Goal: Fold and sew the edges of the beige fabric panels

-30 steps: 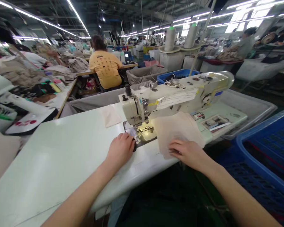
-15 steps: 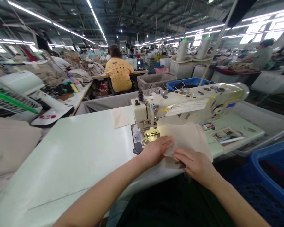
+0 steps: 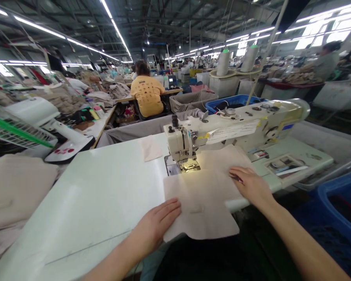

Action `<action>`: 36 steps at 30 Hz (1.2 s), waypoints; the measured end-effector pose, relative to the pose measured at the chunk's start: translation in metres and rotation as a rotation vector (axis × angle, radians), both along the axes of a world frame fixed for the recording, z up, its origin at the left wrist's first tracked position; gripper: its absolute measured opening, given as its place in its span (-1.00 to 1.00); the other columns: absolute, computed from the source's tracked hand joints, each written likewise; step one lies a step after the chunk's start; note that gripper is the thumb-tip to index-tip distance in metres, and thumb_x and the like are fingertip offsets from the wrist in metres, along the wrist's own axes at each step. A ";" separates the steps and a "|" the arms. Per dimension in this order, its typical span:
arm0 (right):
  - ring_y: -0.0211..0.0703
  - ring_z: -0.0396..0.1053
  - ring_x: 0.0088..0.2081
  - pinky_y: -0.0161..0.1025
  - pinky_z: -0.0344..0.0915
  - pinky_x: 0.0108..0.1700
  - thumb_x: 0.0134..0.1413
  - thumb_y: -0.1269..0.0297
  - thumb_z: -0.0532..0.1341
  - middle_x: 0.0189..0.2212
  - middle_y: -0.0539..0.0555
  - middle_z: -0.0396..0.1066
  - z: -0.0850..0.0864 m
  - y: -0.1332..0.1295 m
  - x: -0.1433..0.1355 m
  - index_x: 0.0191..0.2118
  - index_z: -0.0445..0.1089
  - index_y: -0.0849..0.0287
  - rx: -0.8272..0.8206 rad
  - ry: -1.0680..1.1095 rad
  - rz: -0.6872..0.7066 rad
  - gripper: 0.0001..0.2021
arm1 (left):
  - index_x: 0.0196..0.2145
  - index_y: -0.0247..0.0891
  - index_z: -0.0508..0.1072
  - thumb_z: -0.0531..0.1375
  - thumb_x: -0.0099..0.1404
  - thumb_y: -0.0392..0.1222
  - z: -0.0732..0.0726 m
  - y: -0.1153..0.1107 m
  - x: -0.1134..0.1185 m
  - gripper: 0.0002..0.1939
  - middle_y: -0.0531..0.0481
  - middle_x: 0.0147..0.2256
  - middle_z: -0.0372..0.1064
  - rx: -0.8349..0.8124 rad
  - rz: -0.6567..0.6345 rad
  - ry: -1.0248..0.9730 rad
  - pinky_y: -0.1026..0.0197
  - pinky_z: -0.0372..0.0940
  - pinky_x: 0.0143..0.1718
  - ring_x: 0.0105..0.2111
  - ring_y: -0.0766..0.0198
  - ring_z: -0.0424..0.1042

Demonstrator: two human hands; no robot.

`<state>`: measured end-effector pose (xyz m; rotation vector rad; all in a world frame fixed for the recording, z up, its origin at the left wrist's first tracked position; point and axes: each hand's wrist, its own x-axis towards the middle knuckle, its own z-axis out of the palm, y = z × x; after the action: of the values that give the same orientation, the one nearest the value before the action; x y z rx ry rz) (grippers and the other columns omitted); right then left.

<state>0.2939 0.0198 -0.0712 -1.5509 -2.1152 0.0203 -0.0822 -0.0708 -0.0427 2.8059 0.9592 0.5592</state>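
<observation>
A beige fabric piece (image 3: 204, 199) lies spread in front of and beside the needle area of a white sewing machine (image 3: 228, 128), its near edge reaching over the table's front. My left hand (image 3: 163, 216) rests flat on the fabric's left edge, fingers together and stretched out. On the right part of the cloth is my right hand (image 3: 247, 181), fingers curled round a small dark tool (image 3: 235, 177), perhaps thread snips. The machine's lamp lights the metal plate (image 3: 190, 166) under the presser foot.
A small beige piece (image 3: 151, 148) lies on the pale table (image 3: 105, 183) left of the machine. Stacked fabric (image 3: 20, 191) and a white fan (image 3: 35, 113) are at the left. A blue basket (image 3: 339, 203) stands at the right. A person in yellow (image 3: 148, 93) sits ahead.
The fabric now lies spread out toward me and to the left. My left hand has moved left and nearer to me, and my right hand slightly right and forward.
</observation>
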 end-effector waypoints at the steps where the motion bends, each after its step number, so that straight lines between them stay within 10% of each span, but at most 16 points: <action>1: 0.08 0.45 -0.01 0.05 0.42 0.02 0.09 0.45 0.10 -0.01 0.11 0.54 0.003 0.006 -0.001 -0.05 0.53 0.09 -0.014 -0.019 0.024 -0.63 | 0.26 -0.23 0.26 0.02 0.25 -0.49 -0.003 -0.004 -0.007 -0.37 -0.22 0.18 0.36 -0.007 0.039 0.006 -0.03 0.34 0.17 0.24 0.09 0.29; 7: 0.11 0.39 0.11 0.06 0.33 0.14 0.17 0.09 0.24 0.10 0.14 0.47 0.033 0.002 -0.040 -0.08 0.56 0.03 -0.197 0.371 0.194 -0.73 | 0.06 -0.16 0.46 -0.02 0.34 -0.41 0.004 -0.011 -0.024 -0.55 -0.11 0.00 0.53 -0.093 0.295 -0.090 -0.03 0.35 0.11 -0.01 0.14 0.51; 12: 0.23 0.16 0.30 0.02 0.35 0.12 -0.30 -0.24 0.46 0.32 0.18 0.20 0.046 -0.031 -0.077 0.16 0.42 -0.03 -0.664 0.631 0.604 -0.17 | -0.26 -0.17 0.55 -0.02 0.44 -0.04 0.018 0.002 -0.026 -0.63 -0.01 -0.32 0.57 -0.315 0.640 -0.302 0.13 0.40 -0.18 -0.29 0.14 0.52; 19: -0.01 0.53 -0.17 -0.10 0.46 -0.13 0.02 0.10 0.31 -0.20 0.12 0.56 0.007 -0.021 -0.125 0.06 0.37 0.12 -0.536 0.856 0.219 -0.53 | -0.50 -0.20 0.46 -0.03 0.37 0.11 0.025 0.022 -0.027 -0.53 0.01 -0.51 0.47 -0.435 0.875 -0.378 0.17 0.31 -0.33 -0.44 0.13 0.44; 24: -0.12 0.39 -0.51 -0.19 0.37 -0.43 -0.12 0.00 0.36 -0.52 -0.05 0.41 -0.005 -0.014 -0.146 -0.27 0.27 0.08 -0.348 0.905 -0.160 -0.62 | -0.31 -0.18 0.56 0.03 0.35 -0.03 0.016 0.023 -0.023 -0.66 -0.06 -0.33 0.56 -0.294 0.843 -0.392 0.13 0.35 -0.19 -0.28 0.10 0.49; 36: -0.11 0.44 -0.37 -0.26 0.34 -0.37 0.05 0.08 0.26 -0.39 0.00 0.53 0.004 -0.032 -0.132 -0.39 0.49 0.06 -0.458 0.604 0.223 -0.82 | -0.34 -0.19 0.61 0.09 0.34 -0.08 -0.003 0.014 -0.021 -0.70 -0.09 -0.20 0.52 -0.285 0.896 -0.618 0.06 0.42 -0.10 -0.19 0.12 0.49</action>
<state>0.1617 -0.0118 -0.0668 -1.2973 -1.8349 0.9815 -0.1033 -0.0568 -0.0459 1.6503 1.8788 1.1559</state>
